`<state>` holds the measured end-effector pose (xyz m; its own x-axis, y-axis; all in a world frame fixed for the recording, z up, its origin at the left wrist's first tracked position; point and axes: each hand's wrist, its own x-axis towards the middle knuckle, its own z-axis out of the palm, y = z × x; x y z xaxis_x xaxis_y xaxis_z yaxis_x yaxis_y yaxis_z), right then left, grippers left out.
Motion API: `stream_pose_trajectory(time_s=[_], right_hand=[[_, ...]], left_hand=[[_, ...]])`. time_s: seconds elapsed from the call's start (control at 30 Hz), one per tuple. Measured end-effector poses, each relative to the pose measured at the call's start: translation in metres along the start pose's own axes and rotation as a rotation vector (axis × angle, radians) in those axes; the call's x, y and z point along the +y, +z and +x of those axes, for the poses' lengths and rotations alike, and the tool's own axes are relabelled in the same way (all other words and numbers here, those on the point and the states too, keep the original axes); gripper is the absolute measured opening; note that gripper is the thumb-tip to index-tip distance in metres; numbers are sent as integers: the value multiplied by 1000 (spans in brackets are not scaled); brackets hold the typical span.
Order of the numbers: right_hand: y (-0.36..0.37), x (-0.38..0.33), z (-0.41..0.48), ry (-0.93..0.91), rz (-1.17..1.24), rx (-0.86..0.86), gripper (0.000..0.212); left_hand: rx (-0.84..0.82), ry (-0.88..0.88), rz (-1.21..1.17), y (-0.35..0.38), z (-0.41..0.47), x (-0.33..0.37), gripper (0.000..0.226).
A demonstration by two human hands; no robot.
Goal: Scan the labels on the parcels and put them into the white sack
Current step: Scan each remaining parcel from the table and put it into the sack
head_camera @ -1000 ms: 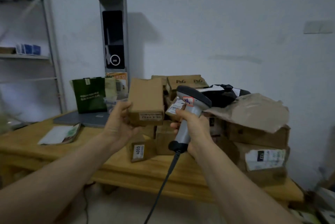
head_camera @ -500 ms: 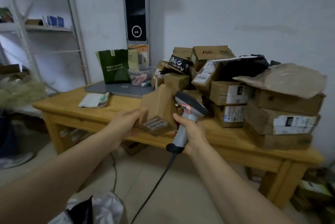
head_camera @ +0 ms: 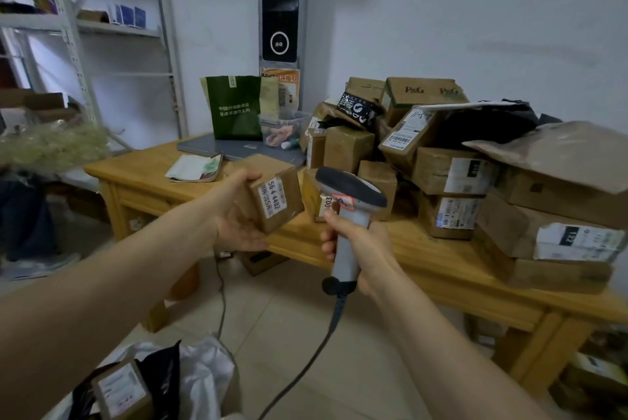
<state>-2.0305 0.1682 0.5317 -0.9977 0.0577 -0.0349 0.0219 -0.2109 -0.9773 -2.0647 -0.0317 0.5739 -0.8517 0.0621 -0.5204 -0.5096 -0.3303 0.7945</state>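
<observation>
My left hand grips a small brown cardboard parcel in front of the table, its white label turned toward me. My right hand holds a grey handheld scanner by the handle, its head just right of the parcel; a cable hangs from the handle toward the floor. The white sack lies open on the floor at the bottom left, with a labelled brown box and a black bag in it. A heap of cardboard parcels covers the right side of the wooden table.
On the table's left part lie a grey laptop, a booklet, a green paper bag and a clear tub. A metal shelf unit stands at the left wall. More boxes sit under the table at the right.
The view has dipped toward the floor, bringing the sack and its box into sight. My left hand has turned the parcel so its label faces me. The scanner stays beside it.
</observation>
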Motion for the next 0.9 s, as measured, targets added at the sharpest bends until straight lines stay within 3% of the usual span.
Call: stream_pose_trajectory(time_s=[0.23,0.43,0.9], right_hand=[[10,-7,-14,100,117,-129,17],[22,-13,-21,126,162,-185,21],[44,-15,-22,143,216,-202,22]], left_hand=[[-45,96,-193,-10,6,13,92],[-131,181,-364,-12,14,7,79],[-122,227,-418,-19,23,5,85]])
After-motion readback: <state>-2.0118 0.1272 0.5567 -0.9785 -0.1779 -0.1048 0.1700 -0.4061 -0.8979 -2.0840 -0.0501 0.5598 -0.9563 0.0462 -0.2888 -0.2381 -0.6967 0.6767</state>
